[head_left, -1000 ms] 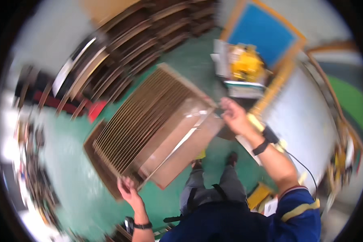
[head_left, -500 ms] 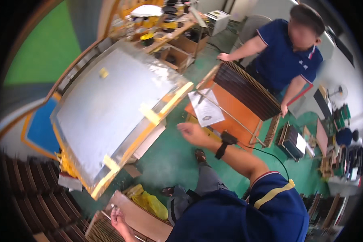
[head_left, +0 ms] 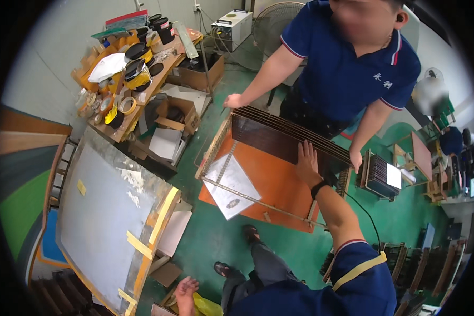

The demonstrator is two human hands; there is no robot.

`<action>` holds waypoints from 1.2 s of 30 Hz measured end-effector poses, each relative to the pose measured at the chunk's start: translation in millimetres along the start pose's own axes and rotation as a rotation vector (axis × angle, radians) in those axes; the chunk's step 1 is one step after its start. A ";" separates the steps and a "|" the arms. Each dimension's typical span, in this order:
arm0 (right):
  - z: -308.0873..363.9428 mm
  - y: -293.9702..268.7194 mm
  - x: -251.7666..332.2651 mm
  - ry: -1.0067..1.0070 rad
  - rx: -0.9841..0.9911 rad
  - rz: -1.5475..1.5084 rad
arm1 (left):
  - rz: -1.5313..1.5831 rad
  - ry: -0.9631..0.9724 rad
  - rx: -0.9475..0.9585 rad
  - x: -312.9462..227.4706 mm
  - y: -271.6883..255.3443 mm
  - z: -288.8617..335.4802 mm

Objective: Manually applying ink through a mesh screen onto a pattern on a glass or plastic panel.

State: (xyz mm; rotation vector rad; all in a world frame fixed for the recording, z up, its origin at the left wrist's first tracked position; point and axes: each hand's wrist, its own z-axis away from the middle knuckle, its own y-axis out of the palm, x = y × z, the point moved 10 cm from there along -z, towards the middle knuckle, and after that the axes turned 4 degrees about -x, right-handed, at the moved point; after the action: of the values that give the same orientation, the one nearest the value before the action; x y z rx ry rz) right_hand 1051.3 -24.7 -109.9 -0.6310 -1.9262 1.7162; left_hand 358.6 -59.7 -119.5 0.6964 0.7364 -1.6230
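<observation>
My right hand is stretched out flat, fingers extended, at the near face of a row of dark brown panels. Whether it presses on the panel I cannot tell. The panels stand upright in a slotted wire rack on an orange board. A co-worker's hands grip the two ends of the row from the far side. Low in the picture, my left hand hangs beside a yellow plastic bag, its fingers loosely bent and nothing visible in them.
A white printed sheet lies under the rack's left side. To the left stands a large screen-printing frame with yellow tape. Behind it is a wooden bench crowded with tubs. Another panel rack sits on the green floor at right.
My view has turned toward the rack. My right hand has moved forward to the dark panels, its fingers stretched out. The co-worker still holds both ends of the row.
</observation>
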 end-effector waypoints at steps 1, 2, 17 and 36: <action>-0.5 6.8 -2.2 -0.023 0.028 0.061 | -0.026 -0.001 0.023 -11.7 13.7 -7.3; -2.9 2.9 0.8 -0.030 0.024 0.052 | -0.050 -0.001 0.040 -21.0 24.9 -13.7; -56.2 -183.9 -8.5 -0.404 -0.187 -0.388 | -0.025 0.084 0.119 -96.6 89.5 -48.0; 150.5 -294.7 272.3 -1.599 -0.400 -0.404 | 0.875 0.349 0.365 -244.5 2.1 9.4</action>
State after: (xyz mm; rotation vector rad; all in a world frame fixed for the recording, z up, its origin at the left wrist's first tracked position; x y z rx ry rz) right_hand 738.2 -1.8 181.7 1.4308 -3.0100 1.5675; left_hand 399.1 82.2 75.6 1.3615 0.2809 -0.8278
